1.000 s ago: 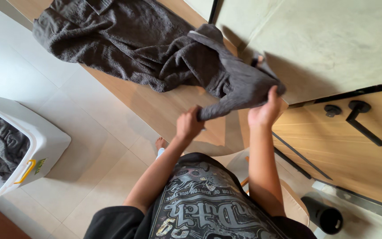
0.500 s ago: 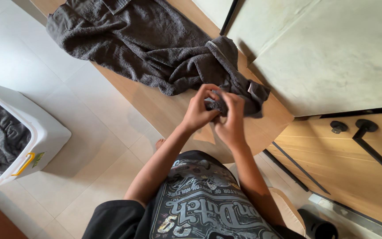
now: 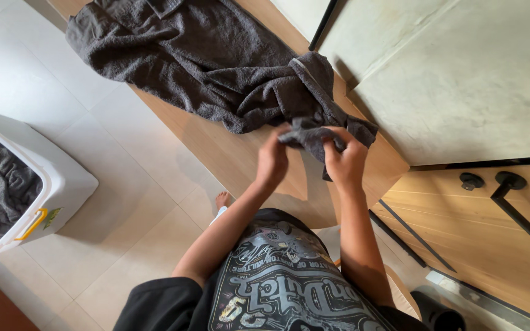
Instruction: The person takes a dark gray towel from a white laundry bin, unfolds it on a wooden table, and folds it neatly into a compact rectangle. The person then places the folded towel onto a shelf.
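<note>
Both hands shifted slightly apart, left hand [image 3: 272, 160] and right hand [image 3: 345, 162] fingers gripping dark towel [image 3: 216, 67], its corner hidden; white laundry basket [image 3: 62, 184] cropped left.

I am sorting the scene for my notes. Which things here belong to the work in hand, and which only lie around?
In hand:
- dark grey towel
- left hand and right hand, gripping its corner
- wooden bench under it

Lying about:
- white laundry basket
- black door handle
</note>
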